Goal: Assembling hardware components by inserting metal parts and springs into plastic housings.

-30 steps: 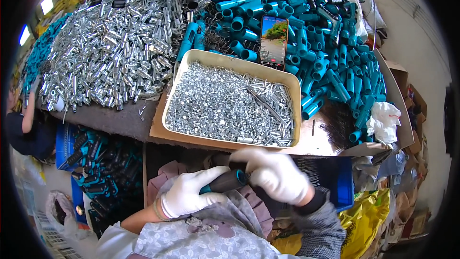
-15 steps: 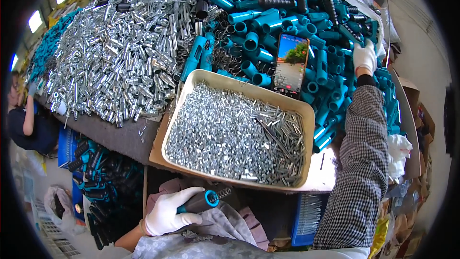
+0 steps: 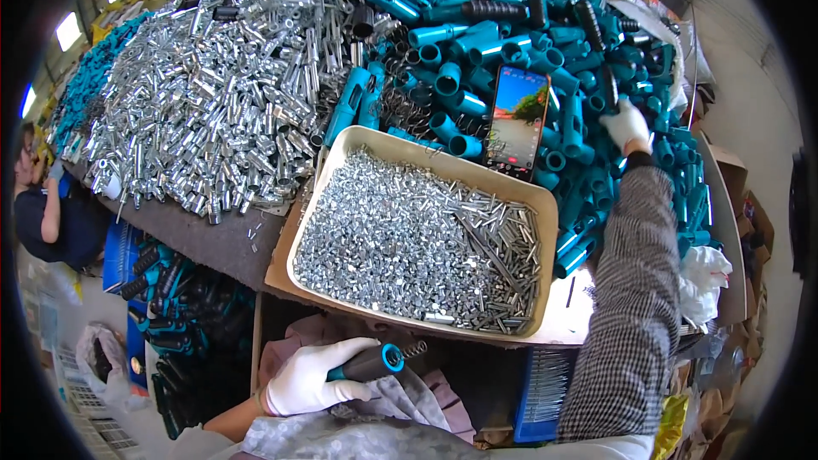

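Above my lap, my white-gloved left hand [image 3: 317, 377] is wrapped round a black cylindrical tool handle [image 3: 368, 365] with a teal rim. A coil spring [image 3: 415, 349] sticks out of its end. Out over the right side of a heap of teal tubular housings [image 3: 573, 123], my gloved right hand [image 3: 629, 127] has its fingers closed at the lower end of a dark, elongated part [image 3: 610, 87]. What kind of part that is cannot be made out. Between my hands stands a cream tray [image 3: 550, 247] full of small metal pins and bits.
Shiny metal sleeves [image 3: 213, 106] are heaped on the left of the table. A lit phone [image 3: 517, 123] leans on the teal housings behind the tray. Below left are black-and-teal handles [image 3: 175, 315]; a blue crate [image 3: 544, 392] is below right. Another person [image 3: 55, 217] sits far left.
My right hand has drawn left and nearer over the teal heap, and a dark part now shows at its fingertips. My left hand has shifted slightly right with the handle and spring.
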Motion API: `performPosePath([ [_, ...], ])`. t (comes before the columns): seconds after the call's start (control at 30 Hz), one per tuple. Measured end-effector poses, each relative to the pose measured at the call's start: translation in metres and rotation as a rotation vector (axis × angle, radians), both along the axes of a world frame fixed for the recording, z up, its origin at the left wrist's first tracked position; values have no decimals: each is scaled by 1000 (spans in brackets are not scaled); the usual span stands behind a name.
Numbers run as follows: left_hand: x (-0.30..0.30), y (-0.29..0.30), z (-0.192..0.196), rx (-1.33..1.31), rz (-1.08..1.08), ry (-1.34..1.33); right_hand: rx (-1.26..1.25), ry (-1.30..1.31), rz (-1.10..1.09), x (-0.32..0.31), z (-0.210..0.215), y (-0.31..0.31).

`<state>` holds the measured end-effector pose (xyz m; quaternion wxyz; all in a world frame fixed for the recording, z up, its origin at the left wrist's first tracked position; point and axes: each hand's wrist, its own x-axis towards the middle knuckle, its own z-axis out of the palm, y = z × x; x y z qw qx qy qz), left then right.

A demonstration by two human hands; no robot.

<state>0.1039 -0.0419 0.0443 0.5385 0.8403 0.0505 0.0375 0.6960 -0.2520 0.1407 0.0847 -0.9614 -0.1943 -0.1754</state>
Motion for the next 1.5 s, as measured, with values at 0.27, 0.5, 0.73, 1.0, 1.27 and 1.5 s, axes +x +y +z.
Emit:
performPosePath([
  [0.27,-18,-10,9,-16,14,-40,203,-88,-61,-73,11,-27],
  [0.5,-30,-15,1,33,17,-26,-120,-266,237,-114,0,-28],
  [0.73,-26,-15,2,9,38,-27,16,-150,263,-114,-10,9],
  [1.0,-24,-10,-2,-55,58,-88,104,-243,367,-131,-11,0],
  [1.27,-44,-2,-11,-34,86,-77,1474,519,747,-319,-17,-4],
  [1.5,-54,-6,-15,135,-27,-129,1749,941,451,-489,-99,11],
])
